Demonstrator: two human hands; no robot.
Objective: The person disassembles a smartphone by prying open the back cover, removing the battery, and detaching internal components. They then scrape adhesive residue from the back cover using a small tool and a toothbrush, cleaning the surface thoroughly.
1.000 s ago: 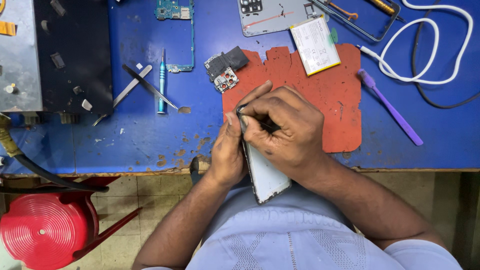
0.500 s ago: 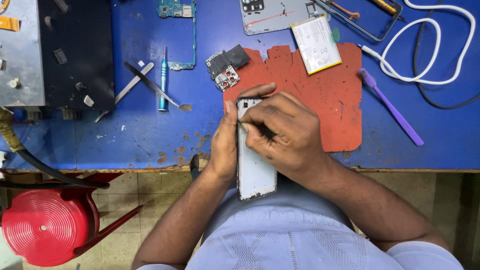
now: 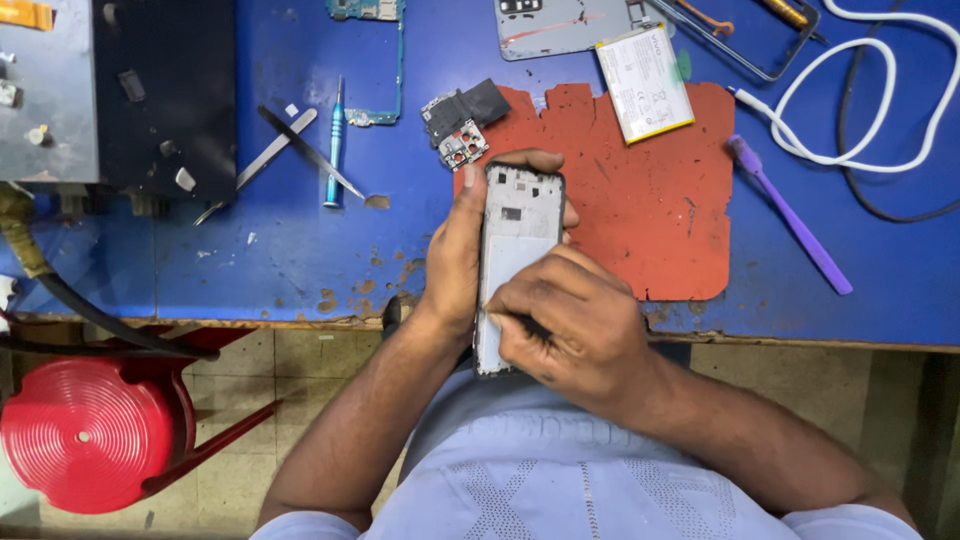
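My left hand (image 3: 455, 255) grips an opened phone frame (image 3: 517, 225) by its left edge, with fingertips curled over the top. The frame is upright over the blue table's front edge, its bare silvery inside facing me. My right hand (image 3: 570, 330) covers the frame's lower half, fingers pinched on a thin dark tool pressed against the inside; most of the tool is hidden.
An orange-red mat (image 3: 650, 200) lies on the blue table (image 3: 300, 260). On it sit a white battery (image 3: 645, 85) and small black parts (image 3: 462, 118). Tweezers (image 3: 290, 150), a blue screwdriver (image 3: 333, 145), a purple brush (image 3: 790, 215), white cable (image 3: 860, 90) and a red stool (image 3: 90, 430) are around.
The phone frame has been turned upright and lifted toward the table. My right hand has slid from the frame's top down to its lower half.
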